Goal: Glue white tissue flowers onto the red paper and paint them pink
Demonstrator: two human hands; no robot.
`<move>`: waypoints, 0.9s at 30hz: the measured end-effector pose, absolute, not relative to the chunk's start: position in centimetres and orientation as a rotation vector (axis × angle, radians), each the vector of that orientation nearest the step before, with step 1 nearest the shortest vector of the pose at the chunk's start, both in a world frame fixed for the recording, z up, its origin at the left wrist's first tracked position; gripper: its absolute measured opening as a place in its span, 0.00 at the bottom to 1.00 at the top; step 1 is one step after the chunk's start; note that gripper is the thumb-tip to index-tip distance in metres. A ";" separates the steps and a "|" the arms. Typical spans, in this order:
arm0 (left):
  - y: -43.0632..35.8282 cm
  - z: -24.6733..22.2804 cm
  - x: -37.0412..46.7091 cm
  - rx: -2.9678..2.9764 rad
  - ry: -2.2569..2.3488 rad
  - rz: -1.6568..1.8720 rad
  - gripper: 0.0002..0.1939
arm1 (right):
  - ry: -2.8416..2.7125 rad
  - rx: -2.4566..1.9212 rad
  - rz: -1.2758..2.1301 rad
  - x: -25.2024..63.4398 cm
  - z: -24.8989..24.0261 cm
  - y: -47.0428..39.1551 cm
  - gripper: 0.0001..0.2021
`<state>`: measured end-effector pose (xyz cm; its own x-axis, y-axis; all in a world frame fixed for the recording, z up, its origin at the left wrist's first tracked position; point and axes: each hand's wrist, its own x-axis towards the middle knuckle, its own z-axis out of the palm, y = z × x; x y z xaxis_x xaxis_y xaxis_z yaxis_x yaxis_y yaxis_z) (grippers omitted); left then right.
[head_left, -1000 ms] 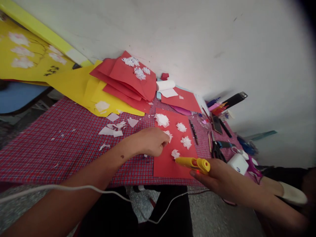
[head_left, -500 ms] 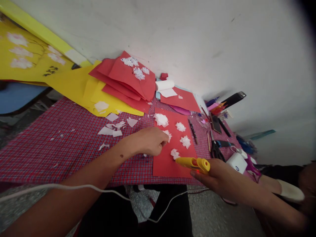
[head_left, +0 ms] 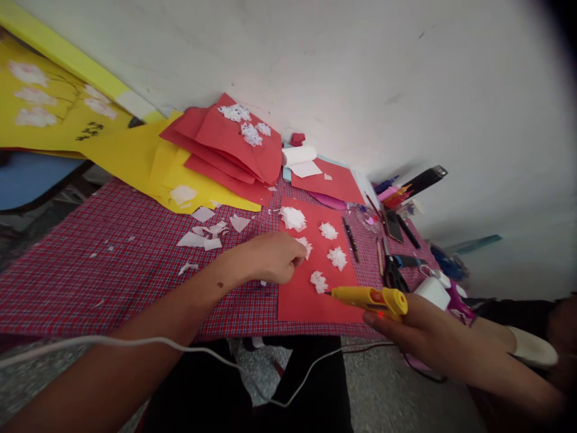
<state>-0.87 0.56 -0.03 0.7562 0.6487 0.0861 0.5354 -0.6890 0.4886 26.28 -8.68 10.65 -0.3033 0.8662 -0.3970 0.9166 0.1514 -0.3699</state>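
Observation:
A red sheet [head_left: 300, 307] lies on the checked cloth, bearing several white crumpled-paper flowers. My left hand [head_left: 283, 258] is closed at the sheet's left edge, its fingertips against a white flower [head_left: 305, 247]; whether they pinch anything is hidden. In my right hand [head_left: 406, 319] is a yellow glue gun [head_left: 369, 299] with a red light showing. Its nozzle points left, close to the lowest flower [head_left: 319, 281]. Other flowers sit at the sheet's upper left [head_left: 293, 218] and along its right side [head_left: 337, 258].
Torn white paper scraps [head_left: 193, 239] lie left of my left hand. Red sheets [head_left: 211, 141] and yellow paper [head_left: 130, 159] are stacked behind. Scissors [head_left: 393, 276], a pen [head_left: 351, 239] and a white box [head_left: 433, 294] are on the right. A white cable [head_left: 166, 341] crosses in front.
My right hand and the glue gun have moved right, drawing the nozzle slightly away from the lowest flower. My left hand stays in place at its flower.

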 end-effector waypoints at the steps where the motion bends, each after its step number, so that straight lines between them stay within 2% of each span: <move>1: 0.6 0.0 -0.9 2.513 0.896 0.351 0.07 | 2.294 1.778 -0.893 26.3 10.7 -8.8 0.20; 8: 0.5 0.1 -0.9 2.493 0.898 0.341 0.07 | 2.254 1.746 -1.026 26.0 10.8 -9.0 0.23; 17: 0.5 0.4 -0.9 2.508 0.901 0.319 0.08 | 2.279 1.753 -1.014 25.2 10.1 -8.6 0.17; 27: 0.3 1.0 -0.9 2.504 0.932 0.280 0.06 | 2.281 1.754 -0.983 24.5 10.0 -7.9 0.17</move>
<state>-0.85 0.28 0.99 0.7509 0.6596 0.0323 0.5679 -0.6700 0.4781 24.48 -7.95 10.04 -0.3310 0.8307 -0.4476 0.8958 0.1274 -0.4259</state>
